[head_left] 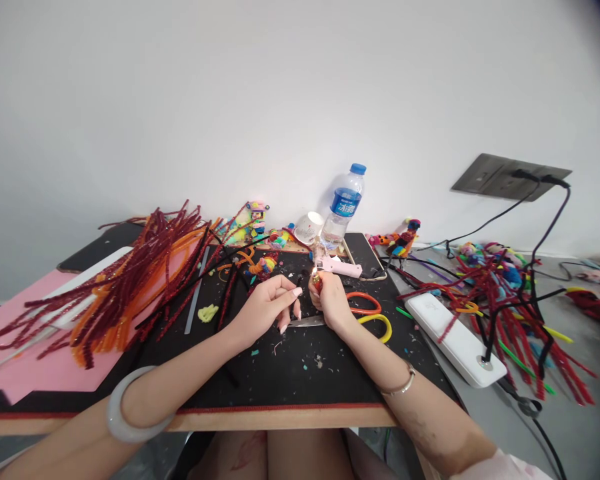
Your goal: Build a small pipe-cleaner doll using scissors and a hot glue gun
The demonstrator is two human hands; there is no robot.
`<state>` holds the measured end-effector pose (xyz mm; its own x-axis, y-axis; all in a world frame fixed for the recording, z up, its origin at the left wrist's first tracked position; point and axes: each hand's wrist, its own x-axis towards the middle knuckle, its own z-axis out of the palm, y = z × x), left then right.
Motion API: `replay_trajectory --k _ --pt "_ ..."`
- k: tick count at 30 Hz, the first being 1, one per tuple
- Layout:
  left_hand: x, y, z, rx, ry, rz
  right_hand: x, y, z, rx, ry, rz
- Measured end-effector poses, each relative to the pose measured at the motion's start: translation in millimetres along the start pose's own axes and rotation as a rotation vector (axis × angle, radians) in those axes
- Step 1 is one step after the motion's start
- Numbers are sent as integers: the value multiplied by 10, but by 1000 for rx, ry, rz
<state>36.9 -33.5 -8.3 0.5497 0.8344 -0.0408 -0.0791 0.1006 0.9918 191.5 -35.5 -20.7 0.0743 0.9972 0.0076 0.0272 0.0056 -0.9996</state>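
Note:
Over the black mat (pixel 280 387), my left hand (pixel 270 307) is closed, its thumb pressed toward curled fingers. Anything between those fingers is too small to make out. Close by on the right, my right hand (pixel 331 300) is closed around a small red-and-gold piece (pixel 318 283), mostly hidden by the fingers. A pink glue gun (pixel 341 267) lies just beyond that hand. Scissors with orange and yellow handles (pixel 377 327) rest on the mat, partly beneath my right wrist. A small colourful fuzzy figure (pixel 263 266) sits past my left hand.
Dark red and orange pipe cleaners (pixel 125 293) are heaped on pink paper (pixel 75 373) at left. A water bottle (pixel 346 207) and paper cup (pixel 309 227) stand by the wall. On the right are a white power strip (pixel 450 340), cables, and more pipe cleaners (pixel 520 313).

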Motion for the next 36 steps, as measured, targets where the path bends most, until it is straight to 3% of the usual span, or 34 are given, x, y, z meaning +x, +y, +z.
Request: replay_trajectory --k 36 --pt "20 -31 -4 -6 10 -15 -69 -148 86 -31 37 56"
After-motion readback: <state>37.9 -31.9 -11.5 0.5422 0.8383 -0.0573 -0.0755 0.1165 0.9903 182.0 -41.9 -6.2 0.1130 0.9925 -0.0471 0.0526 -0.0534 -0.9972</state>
